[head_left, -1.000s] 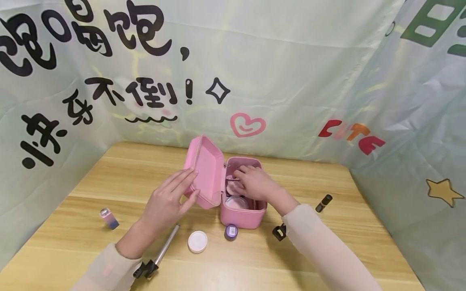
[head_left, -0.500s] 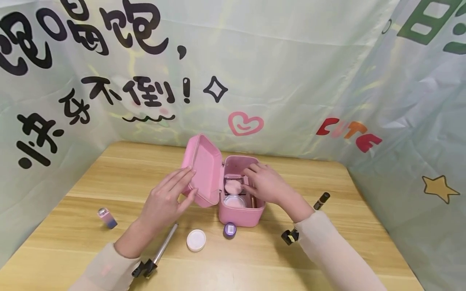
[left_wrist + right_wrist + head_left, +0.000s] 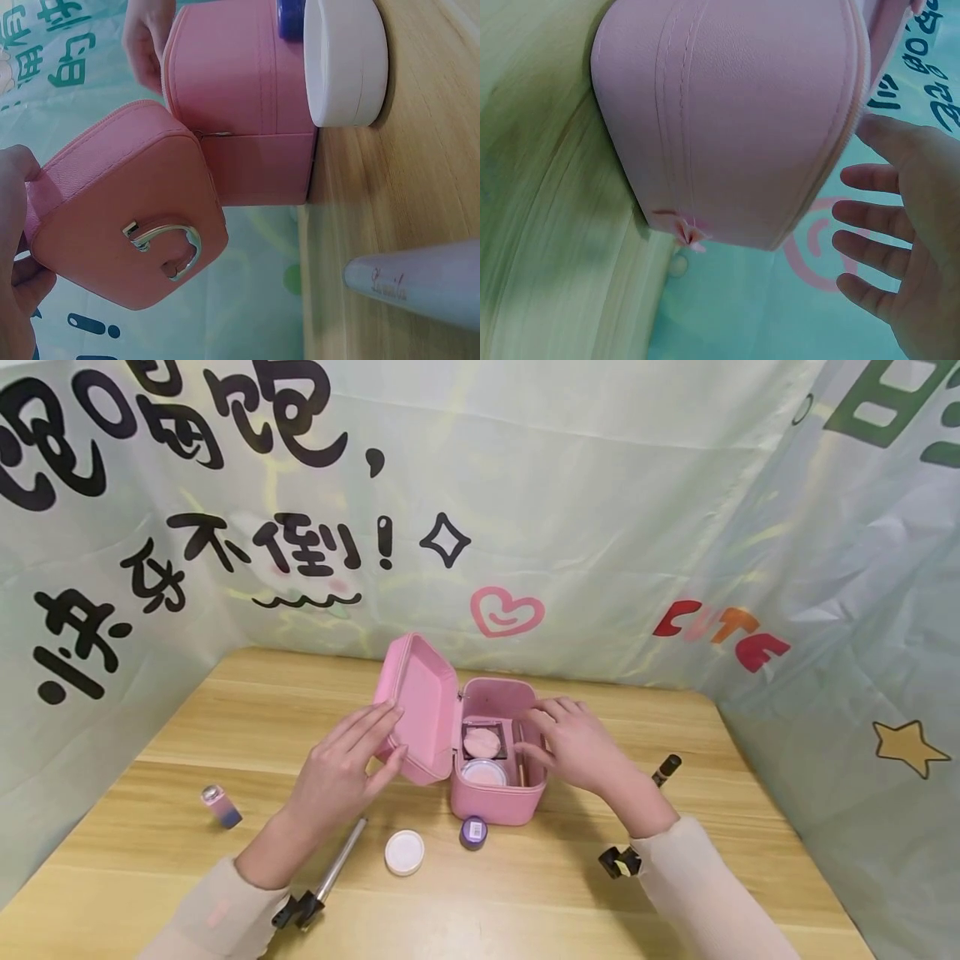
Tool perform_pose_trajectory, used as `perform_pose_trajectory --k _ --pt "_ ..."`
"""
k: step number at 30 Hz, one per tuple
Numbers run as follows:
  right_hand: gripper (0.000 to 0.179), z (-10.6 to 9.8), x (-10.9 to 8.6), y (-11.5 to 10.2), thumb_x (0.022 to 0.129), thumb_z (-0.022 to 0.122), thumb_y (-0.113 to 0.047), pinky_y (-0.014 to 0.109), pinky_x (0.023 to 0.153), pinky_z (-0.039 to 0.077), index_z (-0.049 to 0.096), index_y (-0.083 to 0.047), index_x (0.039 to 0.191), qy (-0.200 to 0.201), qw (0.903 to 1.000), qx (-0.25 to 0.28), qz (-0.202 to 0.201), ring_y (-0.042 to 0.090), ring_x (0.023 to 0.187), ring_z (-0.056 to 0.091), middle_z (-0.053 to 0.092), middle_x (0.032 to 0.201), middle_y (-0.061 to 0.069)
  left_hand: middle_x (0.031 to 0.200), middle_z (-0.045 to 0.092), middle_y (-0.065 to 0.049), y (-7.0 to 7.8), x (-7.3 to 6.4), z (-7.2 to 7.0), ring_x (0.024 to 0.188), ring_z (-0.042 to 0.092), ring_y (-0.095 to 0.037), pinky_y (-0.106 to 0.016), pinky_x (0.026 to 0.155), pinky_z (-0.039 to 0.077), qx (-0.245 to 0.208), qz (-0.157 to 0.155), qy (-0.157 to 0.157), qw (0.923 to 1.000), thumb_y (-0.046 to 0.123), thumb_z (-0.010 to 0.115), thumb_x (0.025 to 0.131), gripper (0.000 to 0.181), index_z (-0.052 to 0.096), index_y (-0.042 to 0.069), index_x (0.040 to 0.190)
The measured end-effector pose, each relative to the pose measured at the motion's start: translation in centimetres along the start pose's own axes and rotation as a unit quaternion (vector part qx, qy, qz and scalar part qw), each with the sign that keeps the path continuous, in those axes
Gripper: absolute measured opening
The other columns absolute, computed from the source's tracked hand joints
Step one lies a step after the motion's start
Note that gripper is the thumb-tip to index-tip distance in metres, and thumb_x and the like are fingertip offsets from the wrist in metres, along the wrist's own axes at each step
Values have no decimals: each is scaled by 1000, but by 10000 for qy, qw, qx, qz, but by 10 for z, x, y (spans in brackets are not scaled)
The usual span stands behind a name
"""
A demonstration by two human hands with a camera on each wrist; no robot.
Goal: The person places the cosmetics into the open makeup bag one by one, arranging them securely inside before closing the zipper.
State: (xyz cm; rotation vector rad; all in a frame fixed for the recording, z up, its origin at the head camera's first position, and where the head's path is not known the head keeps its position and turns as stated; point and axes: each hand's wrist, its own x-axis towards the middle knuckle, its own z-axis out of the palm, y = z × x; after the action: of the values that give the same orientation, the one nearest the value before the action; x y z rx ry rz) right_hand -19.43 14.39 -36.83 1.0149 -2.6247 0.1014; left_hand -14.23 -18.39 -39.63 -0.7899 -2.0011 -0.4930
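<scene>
A pink cosmetic case (image 3: 495,802) stands at the table's middle with its lid (image 3: 427,710) swung out to the left. My left hand (image 3: 341,777) holds the lid's free edge between thumb and fingers; the left wrist view shows the metal handle (image 3: 176,244) on the lid's outside. Inside the case lie a square compact with a round pink puff (image 3: 482,743), a round clear-lidded compact (image 3: 483,772) and a slim brown stick (image 3: 521,760). Over the case's right rim is my right hand (image 3: 581,747), fingers spread and apart, holding nothing; the right wrist view shows its thumb at the zippered rim.
Before the case are a purple jar (image 3: 473,833) and a round white container (image 3: 404,852). A silver tube (image 3: 341,864) lies by the left forearm, a pink-blue tube (image 3: 221,806) farther left. At right lies a black tube (image 3: 666,770). Printed cloth (image 3: 600,527) walls the table.
My right hand has drawn back from inside the case to its right rim and come away empty, uncovering the puff. The left hand has stayed on the lid.
</scene>
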Motion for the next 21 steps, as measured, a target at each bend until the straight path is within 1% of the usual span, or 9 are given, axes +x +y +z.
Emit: perform_pose_trajectory --k 7,13,18,21 --pt "38 -4 -18 11 92 68 -31 56 99 44 64 -6 120 163 9994 221 231 35 115 55 61 119 13 124 64 -17 0 1 -1 111 62 -35 -47 92 53 19 -24 -63 10000 38 46 101 49 64 -1 124" --pt "39 -6 -35 22 91 70 -30 55 99 44 63 -5 119 280 9981 392 397 36 114 55 61 117 13 123 65 -17 0 1 -1 109 63 -35 -47 91 54 -18 26 45 10000 37 48 100 48 64 -2 123" --pt "39 -10 -52 36 89 71 -29 54 97 45 63 -5 118 315 9972 273 628 37 112 55 62 116 14 125 64 -17 0 1 -1 113 61 -34 -46 94 53 -13 -58 -145 9999 39 45 102 50 63 -1 125" --pt "39 -11 -62 46 87 72 -27 56 95 45 63 -4 117 358 9969 197 666 39 109 56 62 114 15 125 63 -17 -1 1 -2 114 61 -34 -45 95 52 8 -83 -211 9997 39 44 102 51 63 -1 126"
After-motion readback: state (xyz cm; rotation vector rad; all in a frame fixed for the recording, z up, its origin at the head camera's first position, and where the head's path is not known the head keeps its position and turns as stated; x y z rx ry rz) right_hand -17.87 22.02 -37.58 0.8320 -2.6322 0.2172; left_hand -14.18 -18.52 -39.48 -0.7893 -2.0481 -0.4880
